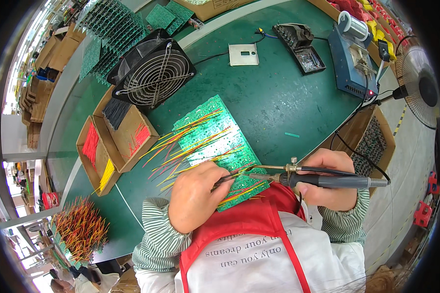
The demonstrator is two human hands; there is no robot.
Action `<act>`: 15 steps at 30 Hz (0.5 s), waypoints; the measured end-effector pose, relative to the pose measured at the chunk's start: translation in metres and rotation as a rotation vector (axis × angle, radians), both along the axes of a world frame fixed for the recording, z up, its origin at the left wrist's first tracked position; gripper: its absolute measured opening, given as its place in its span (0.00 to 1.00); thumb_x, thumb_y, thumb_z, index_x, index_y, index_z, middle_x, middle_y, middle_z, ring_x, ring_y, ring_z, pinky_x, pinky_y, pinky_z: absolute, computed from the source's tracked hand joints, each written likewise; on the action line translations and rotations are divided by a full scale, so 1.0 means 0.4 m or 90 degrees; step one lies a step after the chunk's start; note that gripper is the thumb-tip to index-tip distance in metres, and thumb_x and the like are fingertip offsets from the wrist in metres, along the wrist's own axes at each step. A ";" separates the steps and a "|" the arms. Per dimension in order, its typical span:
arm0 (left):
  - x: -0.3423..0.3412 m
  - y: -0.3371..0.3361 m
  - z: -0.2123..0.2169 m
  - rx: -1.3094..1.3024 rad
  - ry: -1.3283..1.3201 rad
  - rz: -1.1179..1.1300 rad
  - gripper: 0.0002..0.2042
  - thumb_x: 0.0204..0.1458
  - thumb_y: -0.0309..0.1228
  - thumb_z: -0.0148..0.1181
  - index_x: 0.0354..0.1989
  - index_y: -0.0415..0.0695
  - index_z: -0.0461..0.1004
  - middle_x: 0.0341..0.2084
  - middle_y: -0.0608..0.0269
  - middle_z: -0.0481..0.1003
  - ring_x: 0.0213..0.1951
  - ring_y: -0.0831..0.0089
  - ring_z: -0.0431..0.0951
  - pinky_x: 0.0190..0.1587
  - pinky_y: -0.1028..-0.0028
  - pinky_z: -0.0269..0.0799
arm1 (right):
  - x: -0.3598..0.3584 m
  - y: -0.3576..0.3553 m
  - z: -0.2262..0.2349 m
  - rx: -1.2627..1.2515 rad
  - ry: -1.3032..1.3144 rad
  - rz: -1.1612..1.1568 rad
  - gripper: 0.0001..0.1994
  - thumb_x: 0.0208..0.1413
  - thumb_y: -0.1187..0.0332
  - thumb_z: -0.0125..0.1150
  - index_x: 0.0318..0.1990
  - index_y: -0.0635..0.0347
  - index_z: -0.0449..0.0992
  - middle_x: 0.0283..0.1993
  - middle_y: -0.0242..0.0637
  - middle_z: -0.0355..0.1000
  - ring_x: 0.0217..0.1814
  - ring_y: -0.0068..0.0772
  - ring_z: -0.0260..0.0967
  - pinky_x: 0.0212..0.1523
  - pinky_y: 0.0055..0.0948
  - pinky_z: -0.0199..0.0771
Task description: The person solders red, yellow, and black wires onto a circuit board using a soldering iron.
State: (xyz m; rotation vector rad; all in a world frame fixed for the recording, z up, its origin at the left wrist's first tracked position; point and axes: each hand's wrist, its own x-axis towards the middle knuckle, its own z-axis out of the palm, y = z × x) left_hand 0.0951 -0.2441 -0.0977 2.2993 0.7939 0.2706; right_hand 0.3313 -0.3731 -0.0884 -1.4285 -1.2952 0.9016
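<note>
A green circuit board panel [239, 141] lies at a slant on the table in front of me, with rows of red, yellow and dark wires [181, 136] sticking out past its left side. Closed over the board's near part, my left hand [198, 190] pinches a few dark wires [223, 181]. My right hand [330, 183] is wrapped round a soldering iron [322, 180] with a thin metal solder feed tube [269, 167] fixed along it. The iron's tip and the tube's end meet at the board, close to my left fingertips. The exact contact point is too small to make out.
Cardboard trays [149, 141] of red, yellow and dark wires stand left, below a black fan [156, 73]. A blue solder feeder [349, 58] with a wire spool [353, 25] sits far right; its cable [349, 117] runs to the iron. Wired boards [80, 229] pile up near left.
</note>
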 end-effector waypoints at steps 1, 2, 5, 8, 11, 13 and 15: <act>-0.001 -0.001 0.005 -0.002 0.003 0.008 0.05 0.45 0.25 0.63 0.29 0.38 0.76 0.21 0.59 0.72 0.20 0.68 0.71 0.24 0.72 0.66 | 0.001 -0.002 0.004 0.000 -0.001 -0.001 0.09 0.39 0.73 0.67 0.28 0.63 0.73 0.19 0.31 0.71 0.19 0.18 0.69 0.21 0.20 0.68; -0.002 -0.002 0.010 -0.003 0.005 0.017 0.05 0.45 0.25 0.63 0.29 0.38 0.76 0.21 0.59 0.72 0.21 0.69 0.72 0.24 0.72 0.66 | 0.002 -0.003 0.007 -0.008 -0.005 -0.005 0.09 0.39 0.72 0.67 0.28 0.63 0.73 0.19 0.32 0.72 0.19 0.18 0.69 0.21 0.20 0.68; -0.034 0.036 0.033 0.118 -0.041 0.034 0.05 0.46 0.25 0.62 0.29 0.38 0.76 0.22 0.58 0.73 0.21 0.69 0.72 0.24 0.73 0.67 | 0.008 -0.011 0.005 -0.012 -0.017 -0.013 0.09 0.39 0.73 0.67 0.28 0.63 0.73 0.20 0.32 0.72 0.19 0.18 0.69 0.21 0.19 0.68; -0.042 0.041 0.077 0.263 0.009 0.227 0.05 0.44 0.24 0.63 0.30 0.39 0.77 0.23 0.58 0.75 0.25 0.65 0.75 0.29 0.72 0.70 | 0.012 -0.018 0.009 -0.009 -0.025 -0.021 0.09 0.39 0.73 0.67 0.28 0.64 0.73 0.20 0.31 0.72 0.20 0.18 0.69 0.22 0.19 0.68; -0.006 0.011 0.057 0.184 -0.022 0.043 0.05 0.44 0.25 0.63 0.30 0.40 0.77 0.23 0.57 0.75 0.27 0.63 0.76 0.30 0.68 0.70 | 0.018 -0.025 0.011 -0.005 -0.020 -0.032 0.09 0.39 0.73 0.67 0.28 0.64 0.72 0.21 0.31 0.72 0.20 0.18 0.69 0.22 0.18 0.68; 0.025 -0.008 0.036 0.124 -0.008 0.001 0.05 0.44 0.26 0.63 0.30 0.40 0.76 0.23 0.57 0.74 0.26 0.61 0.75 0.30 0.67 0.70 | 0.019 -0.028 0.015 -0.001 -0.014 -0.040 0.09 0.39 0.73 0.67 0.28 0.64 0.72 0.21 0.31 0.72 0.20 0.17 0.69 0.22 0.18 0.67; 0.040 -0.015 0.015 0.094 0.008 -0.015 0.05 0.44 0.26 0.63 0.29 0.40 0.76 0.23 0.57 0.74 0.26 0.60 0.75 0.29 0.67 0.70 | 0.018 -0.026 0.024 -0.027 0.012 -0.049 0.09 0.40 0.73 0.66 0.28 0.64 0.72 0.21 0.31 0.72 0.21 0.16 0.69 0.22 0.18 0.67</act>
